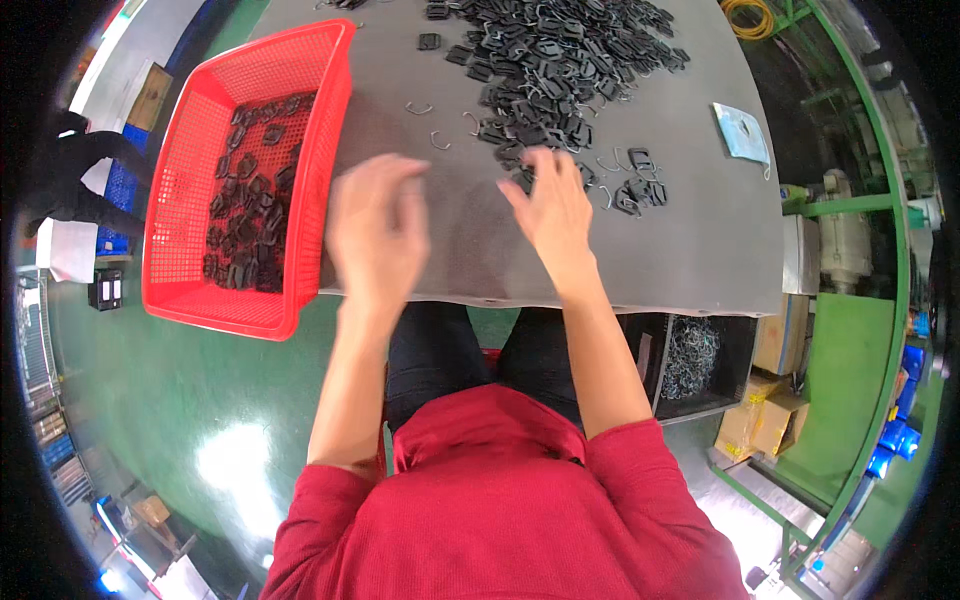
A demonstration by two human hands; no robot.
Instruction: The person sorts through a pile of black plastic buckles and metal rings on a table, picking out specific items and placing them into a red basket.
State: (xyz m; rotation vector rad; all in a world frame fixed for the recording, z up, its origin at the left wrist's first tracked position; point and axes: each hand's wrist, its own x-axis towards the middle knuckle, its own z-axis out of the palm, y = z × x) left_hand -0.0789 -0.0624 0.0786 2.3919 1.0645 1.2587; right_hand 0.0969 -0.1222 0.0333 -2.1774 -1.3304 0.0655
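Observation:
My right hand [556,212] reaches to the near end of a large pile of black plastic buckles [545,70], its thumb held apart from its fingers. Its fingertips are at the buckles, and I see nothing held in it. My left hand [378,235] is above the table beside the red basket, smeared by motion; whether it holds anything I cannot make out. Inside the red plastic basket [318,170] lie several black buckles [250,215]. Bent metal wire hooks [440,141] are scattered on the grey table between my hands and the pile.
A small cluster of buckles and hooks [640,190] lies right of my right hand. A blue face mask [741,134] rests near the table's right edge. Below that edge, an open drawer [692,365] holds many metal hooks. Cardboard boxes [768,420] stand on the floor at right.

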